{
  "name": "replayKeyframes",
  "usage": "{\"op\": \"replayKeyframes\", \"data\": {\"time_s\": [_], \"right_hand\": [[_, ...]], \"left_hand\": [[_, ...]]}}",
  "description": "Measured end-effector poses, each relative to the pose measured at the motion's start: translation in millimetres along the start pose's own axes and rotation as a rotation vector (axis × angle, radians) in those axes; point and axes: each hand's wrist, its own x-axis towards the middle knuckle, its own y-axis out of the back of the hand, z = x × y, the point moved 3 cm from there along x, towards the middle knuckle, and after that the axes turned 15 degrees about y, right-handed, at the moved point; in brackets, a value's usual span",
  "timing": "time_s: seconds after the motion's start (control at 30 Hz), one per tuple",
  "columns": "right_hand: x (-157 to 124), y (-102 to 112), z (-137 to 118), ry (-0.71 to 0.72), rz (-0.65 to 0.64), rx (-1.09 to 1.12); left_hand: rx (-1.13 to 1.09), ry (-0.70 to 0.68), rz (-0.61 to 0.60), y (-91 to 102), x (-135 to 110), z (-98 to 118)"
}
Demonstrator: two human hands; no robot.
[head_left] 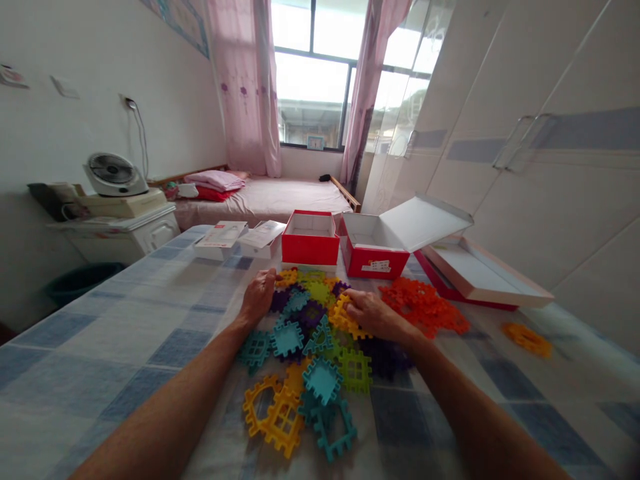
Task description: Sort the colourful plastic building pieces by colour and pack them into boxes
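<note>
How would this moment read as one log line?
left hand: at far left edge of pile; right hand: touching yellow pieces; red-orange pieces: heaped, right of pile; two red boxes: open, beyond pile

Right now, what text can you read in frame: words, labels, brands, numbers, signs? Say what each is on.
None legible.
White label on the red box with the raised lid: dark print, too small and blurred.
Left white box, top: reddish marks, too small.
White box beside it, top: faint marks, too blurred.
Coloured plastic pieces: no text made out.
</note>
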Motion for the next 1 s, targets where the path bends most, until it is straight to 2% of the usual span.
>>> {"op": "replayKeyframes", "data": {"time_s": [0.13,0.53,0.83,1.0], "right_hand": [[1,-5,-2,-0.032,-0.089,-0.065],[9,-7,-9,-0.176,-0.172,-0.221],[11,-9,-12,-0.166,-0.132,-0.216],[10,-6,-10,-0.135,-0.049,-0.129]], "left_hand": [[0.002,-0.002,-0.007,-0.3,0,0],[0.017,-0.016,0.006,-0.4,0,-2],[0.019,0.013,-0.007,-0.6,0,0],[0.013,0.012,-0.010,-0.5,0,1]]}}
